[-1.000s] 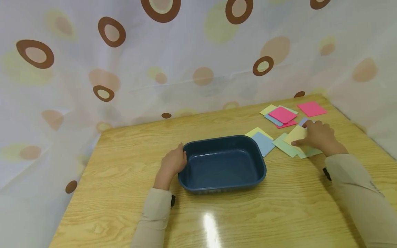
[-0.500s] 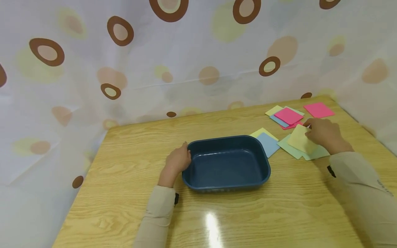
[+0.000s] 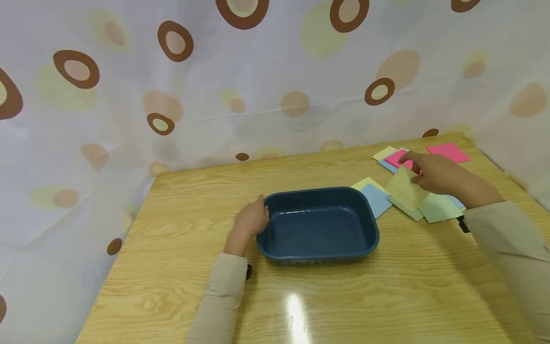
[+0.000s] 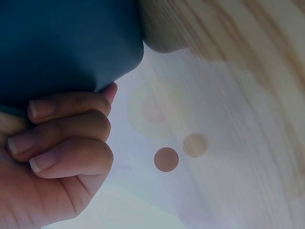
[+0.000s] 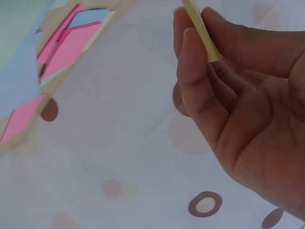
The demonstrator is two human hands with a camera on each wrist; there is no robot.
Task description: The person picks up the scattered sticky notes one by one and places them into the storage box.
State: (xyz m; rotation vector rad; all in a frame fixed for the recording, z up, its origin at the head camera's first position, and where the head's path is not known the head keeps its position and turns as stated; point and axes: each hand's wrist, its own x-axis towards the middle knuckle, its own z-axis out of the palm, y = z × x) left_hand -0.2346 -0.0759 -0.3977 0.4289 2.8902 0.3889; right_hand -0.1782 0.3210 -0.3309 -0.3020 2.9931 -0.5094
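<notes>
My left hand grips the left rim of a dark blue rectangular plastic tub. In the left wrist view its fingers curl against the tub's wall. Thumb and fingers of my right hand pinch a pale yellow sticky note by its edge. The right wrist view shows that sticky note edge-on, thin, between the fingertips. It hangs tilted above green notes, to the right of the tub. Nothing lies inside the tub.
Blue notes and yellow ones lie by the tub's right back corner. Behind, a pile with pink notes is partly covered by my right hand. A single pink note lies far right. A patterned cloth hangs behind the wooden table.
My right hand has lifted the yellow sticky note off the green notes and tilted it up, shifting slightly toward the tub. My left hand keeps its grip on the rim. The head view has turned slightly left.
</notes>
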